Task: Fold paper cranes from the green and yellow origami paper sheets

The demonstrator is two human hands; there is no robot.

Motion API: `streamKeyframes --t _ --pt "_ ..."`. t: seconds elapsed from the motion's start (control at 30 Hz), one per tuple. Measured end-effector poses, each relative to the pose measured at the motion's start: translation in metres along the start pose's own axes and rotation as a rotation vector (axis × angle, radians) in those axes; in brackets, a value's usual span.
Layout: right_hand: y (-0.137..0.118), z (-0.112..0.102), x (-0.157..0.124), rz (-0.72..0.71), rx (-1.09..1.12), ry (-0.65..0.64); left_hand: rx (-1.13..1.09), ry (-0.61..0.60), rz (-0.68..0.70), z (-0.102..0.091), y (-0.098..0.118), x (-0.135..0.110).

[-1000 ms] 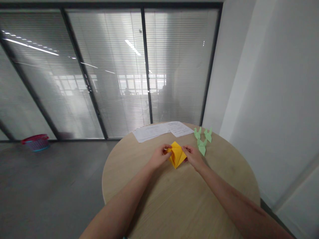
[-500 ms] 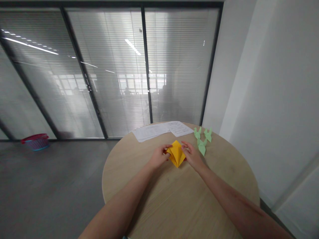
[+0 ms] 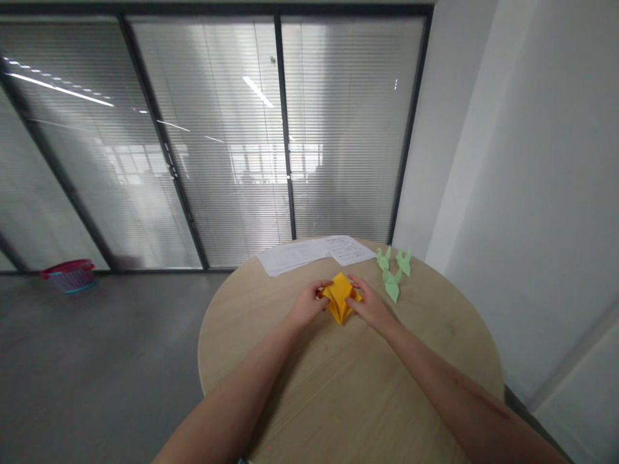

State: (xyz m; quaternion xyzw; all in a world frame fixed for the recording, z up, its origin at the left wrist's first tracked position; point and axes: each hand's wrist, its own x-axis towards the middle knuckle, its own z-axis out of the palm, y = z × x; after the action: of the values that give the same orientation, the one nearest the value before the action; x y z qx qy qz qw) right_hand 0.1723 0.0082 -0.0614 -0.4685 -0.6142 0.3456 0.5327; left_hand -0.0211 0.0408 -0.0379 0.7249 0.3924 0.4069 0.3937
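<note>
A folded piece of yellow paper (image 3: 339,296) lies on the round wooden table (image 3: 348,386), between my two hands. My left hand (image 3: 307,304) pinches its left corner with closed fingers. My right hand (image 3: 368,303) grips its right flap, fingers curled over the paper and pushing it toward the middle. Both forearms reach in from the bottom of the view.
Three small green folded paper figures (image 3: 394,270) sit just right of my right hand. White printed sheets (image 3: 309,252) lie at the table's far edge. A red and blue basket (image 3: 70,276) stands on the grey floor by the glass wall at far left.
My right hand has slid left over the yellow paper, folding its right flap inward, so the shape looks narrower. My left hand has stayed in place.
</note>
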Motion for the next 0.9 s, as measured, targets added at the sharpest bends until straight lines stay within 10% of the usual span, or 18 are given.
streamKeyframes --t 0.9 --pt "-0.001 -0.007 0.003 0.023 0.101 -0.02 -0.34 -0.016 -0.115 -0.008 0.006 -0.001"
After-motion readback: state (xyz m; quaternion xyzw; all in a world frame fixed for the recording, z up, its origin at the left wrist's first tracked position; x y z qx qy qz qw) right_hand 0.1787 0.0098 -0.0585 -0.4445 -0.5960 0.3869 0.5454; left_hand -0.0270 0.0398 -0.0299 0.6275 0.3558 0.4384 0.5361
